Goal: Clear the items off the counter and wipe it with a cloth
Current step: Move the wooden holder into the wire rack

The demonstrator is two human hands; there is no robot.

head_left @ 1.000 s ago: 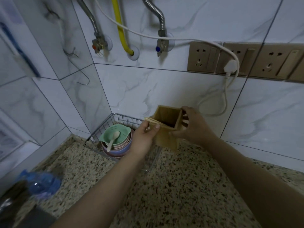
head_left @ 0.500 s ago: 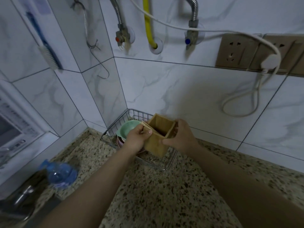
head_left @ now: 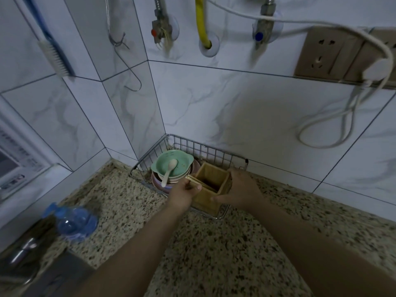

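A square bamboo holder (head_left: 209,194) sits low in the right part of a wire basket (head_left: 205,147) in the counter's corner. My right hand (head_left: 240,189) grips the holder's right side. My left hand (head_left: 184,192) pinches a pair of wooden chopsticks (head_left: 194,181) whose far ends lie across the holder's open top. Left of the holder, inside the basket, stands a stack of bowls with a green bowl (head_left: 171,166) on top and a pale spoon (head_left: 169,171) in it. The speckled stone counter (head_left: 214,243) spreads in front.
A blue plastic bottle (head_left: 70,224) lies at the counter's left, beside dark metal objects at the lower left edge. Pipes, a yellow hose (head_left: 201,24), a brush (head_left: 54,55) and wall sockets (head_left: 321,52) with a white cord hang on the tiled wall.
Both hands have lowered the bamboo holder from above the counter down into the wire basket beside the bowls. The view has shifted, showing more of the left wall.
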